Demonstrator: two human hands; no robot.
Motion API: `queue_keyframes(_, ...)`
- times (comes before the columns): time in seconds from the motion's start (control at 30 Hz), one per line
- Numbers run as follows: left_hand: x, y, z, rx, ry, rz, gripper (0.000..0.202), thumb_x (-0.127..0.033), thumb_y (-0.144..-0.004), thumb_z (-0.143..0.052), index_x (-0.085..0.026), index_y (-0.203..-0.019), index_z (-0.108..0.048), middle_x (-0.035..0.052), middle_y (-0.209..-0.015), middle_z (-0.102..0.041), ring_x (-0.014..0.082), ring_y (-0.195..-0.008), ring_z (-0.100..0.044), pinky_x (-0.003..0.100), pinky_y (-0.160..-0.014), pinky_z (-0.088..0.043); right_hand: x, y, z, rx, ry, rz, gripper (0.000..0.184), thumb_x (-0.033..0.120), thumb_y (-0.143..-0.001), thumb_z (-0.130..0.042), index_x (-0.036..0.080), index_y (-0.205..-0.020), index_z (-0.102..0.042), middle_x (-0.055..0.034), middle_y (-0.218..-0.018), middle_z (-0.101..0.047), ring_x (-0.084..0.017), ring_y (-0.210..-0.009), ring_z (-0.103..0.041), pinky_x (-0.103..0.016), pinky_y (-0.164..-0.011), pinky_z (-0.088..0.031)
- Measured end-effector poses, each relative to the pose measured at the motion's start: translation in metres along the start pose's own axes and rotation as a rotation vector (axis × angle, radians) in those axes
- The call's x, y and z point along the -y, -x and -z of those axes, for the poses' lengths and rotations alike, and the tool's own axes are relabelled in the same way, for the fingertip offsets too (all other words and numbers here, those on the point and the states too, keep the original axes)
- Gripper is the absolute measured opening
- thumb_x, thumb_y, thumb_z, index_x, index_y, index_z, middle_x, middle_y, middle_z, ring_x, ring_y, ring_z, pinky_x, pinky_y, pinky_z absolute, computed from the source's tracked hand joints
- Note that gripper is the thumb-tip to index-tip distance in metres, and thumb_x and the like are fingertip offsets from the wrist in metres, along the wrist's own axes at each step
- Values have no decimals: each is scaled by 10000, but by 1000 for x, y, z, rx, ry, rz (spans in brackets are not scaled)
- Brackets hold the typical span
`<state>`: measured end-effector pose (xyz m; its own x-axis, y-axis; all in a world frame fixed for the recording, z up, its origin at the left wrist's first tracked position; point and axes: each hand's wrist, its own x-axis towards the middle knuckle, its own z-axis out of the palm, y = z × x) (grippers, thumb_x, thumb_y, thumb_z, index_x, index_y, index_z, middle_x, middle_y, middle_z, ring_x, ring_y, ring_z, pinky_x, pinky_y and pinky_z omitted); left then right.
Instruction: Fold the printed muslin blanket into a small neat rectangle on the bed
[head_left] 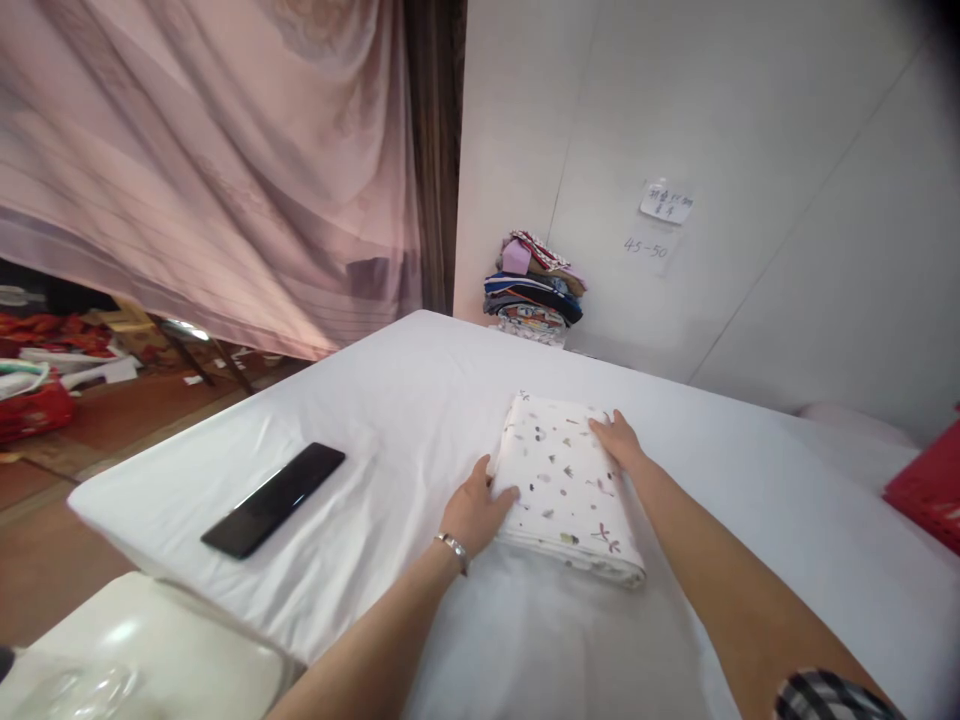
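A folded white cloth (564,490) with small printed motifs lies on the white-sheeted table (390,420). My left hand (474,512), with a bracelet on its wrist, grips the cloth's left edge, thumb on top and fingers curled at the side. My right hand (619,440) rests flat on the cloth's far right part with its fingers stretched out.
A black flat device (274,498) lies on the sheet to the left. A stack of folded clothes (534,290) sits against the far wall. A red crate (930,490) is at the right edge, a white stool (142,650) at the lower left, pink curtains behind.
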<state>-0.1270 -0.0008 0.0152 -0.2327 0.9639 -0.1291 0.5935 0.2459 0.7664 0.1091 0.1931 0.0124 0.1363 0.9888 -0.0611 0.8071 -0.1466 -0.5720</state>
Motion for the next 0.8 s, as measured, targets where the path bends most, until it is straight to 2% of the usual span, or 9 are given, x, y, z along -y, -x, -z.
queue_keyframes(0.07,0,-2,4,29,31,9,661,-446,-738,-527,-189,-1315,-334,64,-1020,-610,200,-863,-585,283,-723,-421,-1,2,5,7,-27,-34,773,432,-722,-550,113,-1371,-278,-151,-1351,-391,-283,-1218,-391,-366,-995,-334)
queue_keyframes(0.13,2,-5,11,6,66,-19,620,-407,-724,-549,-207,-1284,-373,38,-960,-617,173,-787,-586,268,-692,-424,-4,9,9,12,-103,-52,786,421,-710,-566,120,-1372,-270,-142,-1327,-423,-252,-1157,-464,-315,-933,-404)
queue_keyframes(0.2,6,-12,23,-78,84,-37,598,-369,-714,-566,-213,-1266,-396,28,-948,-614,159,-763,-578,263,-697,-427,-9,22,11,-4,-246,-60,806,425,-698,-582,140,-1376,-254,-141,-1265,-482,-223,-1041,-552,-278,-825,-472)
queue_keyframes(0.27,13,-19,36,-175,69,-14,564,-333,-711,-568,-207,-1243,-427,31,-966,-615,160,-779,-576,269,-713,-429,-14,36,11,-3,-388,-58,794,416,-664,-621,176,-1349,-298,-129,-1186,-541,-208,-935,-596,-265,-731,-501)
queue_keyframes(0.4,24,-29,52,-249,24,56,451,-295,-721,-551,-203,-1160,-509,48,-1024,-622,183,-861,-586,286,-752,-435,-21,56,11,191,-399,-109,533,396,-620,-656,191,-1091,-513,-90,-949,-630,-191,-728,-609,-271,-557,-503)
queue_keyframes(0.47,25,-31,52,-241,17,75,424,-298,-727,-549,-196,-1138,-531,66,-1065,-616,197,-929,-581,293,-791,-430,-20,58,15,253,-373,-141,397,400,-617,-663,183,-928,-546,-67,-823,-629,-172,-652,-586,-262,-509,-487)
queue_keyframes(0.6,25,-31,50,-216,34,92,422,-300,-732,-549,-187,-1139,-538,82,-1094,-611,209,-962,-580,306,-822,-429,-13,53,28,285,-437,-123,310,441,-647,-646,178,-760,-526,-43,-727,-603,-157,-658,-565,-259,-535,-491)
queue_keyframes(0.73,32,-34,47,-223,92,63,392,-276,-717,-570,-190,-1100,-564,69,-1048,-632,203,-946,-592,299,-818,-442,-13,50,35,347,-529,-83,311,395,-639,-668,164,-798,-533,-57,-819,-623,-158,-707,-583,-280,-599,-512)
queue_keyframes(0.8,35,-38,46,-214,161,40,379,-265,-705,-589,-180,-1074,-580,69,-1037,-638,197,-963,-591,290,-826,-449,-19,50,39,337,-599,-68,306,347,-626,-684,157,-815,-535,-64,-852,-627,-155,-717,-588,-277,-612,-513)
